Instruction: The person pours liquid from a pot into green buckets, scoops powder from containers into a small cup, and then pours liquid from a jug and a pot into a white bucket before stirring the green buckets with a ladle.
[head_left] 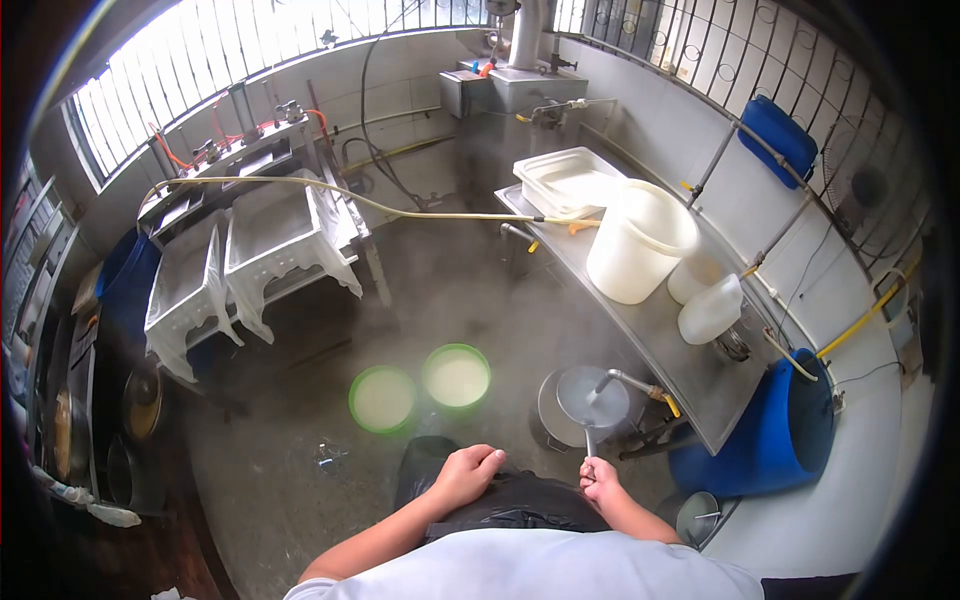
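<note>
My right hand (599, 478) is closed around the handle of a metal dipper (572, 408). The dipper's wide round bowl is under a bent tap spout (632, 381) with a yellow lever, and pale liquid shows in it. Beneath the bowl stands a metal pot (548, 425), partly covered by it. My left hand (468, 476) rests on my dark-covered thigh and holds nothing that I can see; its fingers are partly hidden. Two green-rimmed basins of whitish liquid, a left one (384, 399) and a right one (457, 376), are on the floor ahead.
Steam hangs over the wet floor. A metal table (640, 320) on the right bears a white bucket (630, 250), white trays (570, 180) and a plastic jug (711, 310). A blue barrel (745, 440) leans nearby. Cloth-lined moulds (275, 235) stand left; a hose (400, 208) crosses above the floor.
</note>
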